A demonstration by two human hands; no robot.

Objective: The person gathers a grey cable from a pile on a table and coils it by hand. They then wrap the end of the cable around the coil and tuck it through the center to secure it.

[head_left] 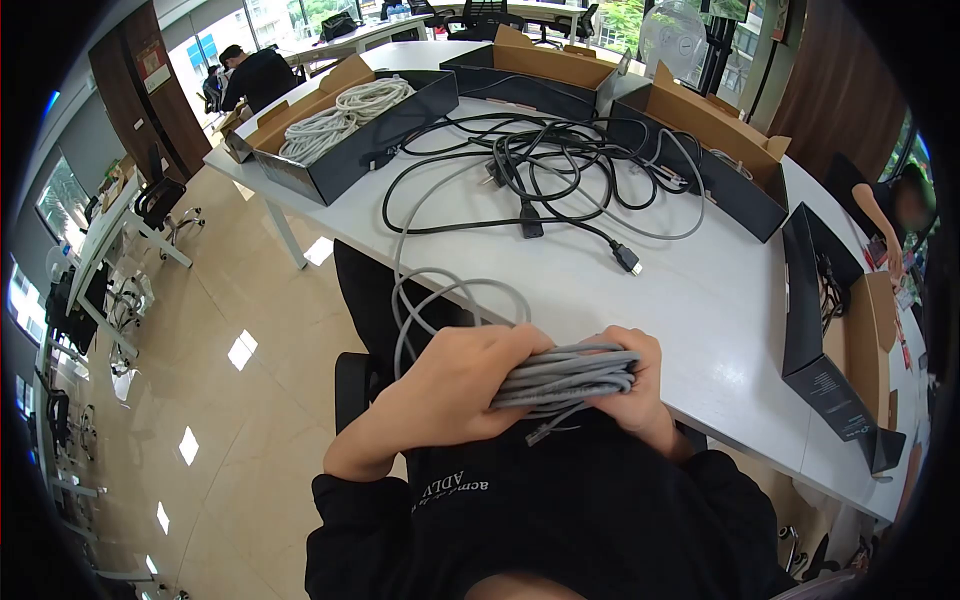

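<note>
In front of my chest, a coiled grey network cable [565, 378] is gripped at both ends of its bundle. My left hand [450, 385] wraps round the left end, thumb on top. Around the right end, my right hand [635, 385] is closed. A clear plug [541, 434] dangles below the coil on a short tail. Loose grey loops rise from my left hand over the table edge and run into a tangle of black cables [520, 160] on the white table [690, 310]. An HDMI plug [627, 259] lies at the near side of that tangle.
A black box [320, 185] at the left holds coiled white cables [345, 115]. More open boxes stand at the back [530, 85] and right [720, 170]. Another box [825, 330] at the far right holds black cable. A person [885, 210] stands beyond it; another sits far left.
</note>
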